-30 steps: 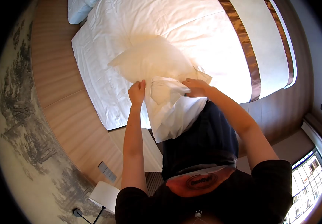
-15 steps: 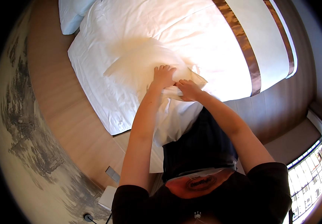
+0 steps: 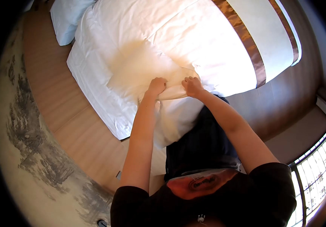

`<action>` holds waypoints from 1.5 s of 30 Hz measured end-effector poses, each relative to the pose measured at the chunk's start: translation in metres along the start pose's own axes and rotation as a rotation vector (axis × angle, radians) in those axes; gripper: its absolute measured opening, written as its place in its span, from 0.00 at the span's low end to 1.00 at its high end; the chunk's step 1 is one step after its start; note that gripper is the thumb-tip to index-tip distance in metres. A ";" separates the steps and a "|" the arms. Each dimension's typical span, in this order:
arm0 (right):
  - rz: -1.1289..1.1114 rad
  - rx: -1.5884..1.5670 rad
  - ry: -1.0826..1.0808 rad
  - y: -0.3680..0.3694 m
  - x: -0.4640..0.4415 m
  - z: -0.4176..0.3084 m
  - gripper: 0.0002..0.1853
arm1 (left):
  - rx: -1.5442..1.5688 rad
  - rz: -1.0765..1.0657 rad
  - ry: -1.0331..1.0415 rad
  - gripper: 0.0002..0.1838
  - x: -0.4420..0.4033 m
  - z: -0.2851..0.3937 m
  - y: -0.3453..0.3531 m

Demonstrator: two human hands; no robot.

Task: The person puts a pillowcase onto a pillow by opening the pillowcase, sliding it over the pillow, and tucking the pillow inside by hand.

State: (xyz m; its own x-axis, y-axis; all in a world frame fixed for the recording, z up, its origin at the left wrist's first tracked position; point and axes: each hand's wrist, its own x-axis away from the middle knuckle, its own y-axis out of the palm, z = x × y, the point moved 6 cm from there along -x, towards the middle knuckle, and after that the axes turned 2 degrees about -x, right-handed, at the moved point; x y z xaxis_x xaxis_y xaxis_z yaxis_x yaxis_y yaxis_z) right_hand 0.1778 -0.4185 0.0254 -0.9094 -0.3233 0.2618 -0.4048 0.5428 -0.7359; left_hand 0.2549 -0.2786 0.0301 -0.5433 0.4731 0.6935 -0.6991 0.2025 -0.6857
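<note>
A cream pillow (image 3: pixel 142 70) lies near the front edge of the bed. White fabric, looking like a pillowcase (image 3: pixel 176 119), hangs from the pillow's near end, down against my dark trousers. My left hand (image 3: pixel 157 86) is closed on the cloth at the pillow's near end. To its right, my right hand (image 3: pixel 192 86) is closed on the same cloth, a short gap away. A folded band of fabric stretches between the two hands. The fingertips are partly tucked into the cloth.
The white bed (image 3: pixel 185 30) has a brown-striped runner (image 3: pixel 242 34) across its right part. At the upper left is a pale blue-white pillow (image 3: pixel 68 19). A wood panel (image 3: pixel 61 90) and a patterned wall lie left; a window (image 3: pixel 318 174) is at lower right.
My left hand first moved in over the pillow, then closed on the cloth. The white fabric's open edge, earlier held wide, is now gathered at the pillow's end. The view has shifted slightly.
</note>
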 end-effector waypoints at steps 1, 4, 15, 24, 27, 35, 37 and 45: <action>0.067 -0.019 -0.001 -0.005 -0.002 -0.003 0.06 | 0.078 0.040 -0.014 0.11 0.007 -0.004 -0.004; 0.234 -0.033 -0.028 -0.019 -0.003 -0.021 0.05 | 0.395 -0.042 -0.097 0.12 0.027 -0.021 -0.002; 0.373 0.068 -0.152 -0.084 -0.051 -0.121 0.06 | 1.331 -0.143 -0.227 0.22 0.124 0.020 -0.036; 0.292 0.135 -0.296 -0.101 -0.033 -0.160 0.12 | 1.995 0.057 -0.252 0.29 0.168 0.029 0.001; -0.107 0.178 -0.163 -0.080 -0.021 -0.115 0.18 | 2.069 -0.050 -0.251 0.30 0.182 0.029 0.000; -0.566 0.226 0.149 -0.065 0.022 -0.008 0.28 | 1.178 -0.001 -0.218 0.28 0.158 0.041 0.006; -0.561 0.043 0.338 -0.050 0.040 0.023 0.27 | 1.009 0.209 -0.281 0.26 0.142 0.034 0.021; -0.635 -0.966 0.518 -0.048 0.044 0.015 0.28 | 1.616 0.476 -0.368 0.24 0.130 -0.037 0.015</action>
State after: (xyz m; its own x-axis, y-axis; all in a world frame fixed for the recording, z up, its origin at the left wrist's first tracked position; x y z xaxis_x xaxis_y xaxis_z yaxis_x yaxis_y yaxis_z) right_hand 0.1585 -0.4702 0.0634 -0.3725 -0.5117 0.7742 -0.4879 0.8177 0.3056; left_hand 0.1914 -0.1825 0.1020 -0.7332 -0.0211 0.6797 -0.0554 -0.9943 -0.0906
